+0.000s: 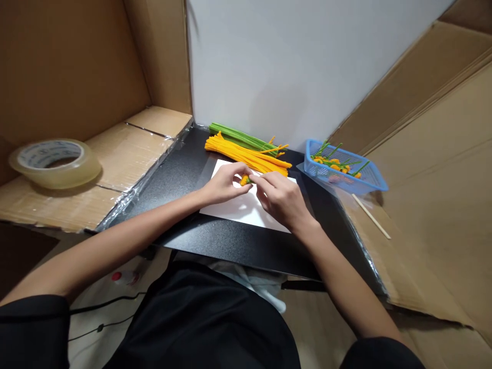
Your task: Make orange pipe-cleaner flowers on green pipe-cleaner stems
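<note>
A small orange pipe-cleaner flower with a bit of green at its base is held up over a white sheet. The thumb and fingers of my left hand curl closed around its orange side. From the right, my right hand pinches at the green part, and its fingers hide most of that part. Just beyond both hands lies a bundle of orange pipe cleaners, with green pipe cleaners behind it against the wall.
A blue basket at the back right holds several orange flowers with green stems. Near it, a thin wooden stick rests on cardboard. A large tape roll sits on the cardboard ledge at left. The black tabletop ends close to my body.
</note>
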`<state>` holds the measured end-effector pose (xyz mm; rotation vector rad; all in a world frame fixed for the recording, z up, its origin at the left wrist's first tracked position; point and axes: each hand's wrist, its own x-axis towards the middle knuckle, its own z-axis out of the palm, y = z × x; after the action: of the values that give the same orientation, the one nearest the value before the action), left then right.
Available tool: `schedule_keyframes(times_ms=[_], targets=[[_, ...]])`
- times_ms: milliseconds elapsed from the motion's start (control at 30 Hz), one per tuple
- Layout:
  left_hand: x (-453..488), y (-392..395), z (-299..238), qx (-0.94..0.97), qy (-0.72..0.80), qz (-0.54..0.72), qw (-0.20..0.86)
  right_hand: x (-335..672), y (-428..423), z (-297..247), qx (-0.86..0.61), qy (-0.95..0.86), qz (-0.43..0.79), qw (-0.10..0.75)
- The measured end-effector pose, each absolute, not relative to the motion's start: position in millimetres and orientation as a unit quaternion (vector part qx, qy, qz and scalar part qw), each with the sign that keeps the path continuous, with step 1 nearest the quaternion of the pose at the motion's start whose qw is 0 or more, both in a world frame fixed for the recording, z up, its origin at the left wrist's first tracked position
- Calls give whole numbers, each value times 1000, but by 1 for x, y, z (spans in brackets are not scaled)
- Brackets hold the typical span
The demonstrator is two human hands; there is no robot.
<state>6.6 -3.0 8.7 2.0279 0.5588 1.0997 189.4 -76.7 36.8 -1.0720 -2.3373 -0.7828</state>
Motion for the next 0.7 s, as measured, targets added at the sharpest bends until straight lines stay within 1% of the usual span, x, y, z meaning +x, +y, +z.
schedule_keyframes(times_ms=[167,333,533,600,700], targets=[[8,-7,7,773,208,435,412,187,-77,35,-413,-832,-301,217],[9,-7,5,749,210,438,451,189,-76,34,-430,-829,-276,229],[10,-10,5,762,198,432,441,188,-75,31,-446,-811,-267,270],[10,-12,7,761,206,432,438,188,-75,29,-445,-814,-260,267],[9,-13,8,762,247,431,415,188,-74,26,-443,-819,-278,238]])
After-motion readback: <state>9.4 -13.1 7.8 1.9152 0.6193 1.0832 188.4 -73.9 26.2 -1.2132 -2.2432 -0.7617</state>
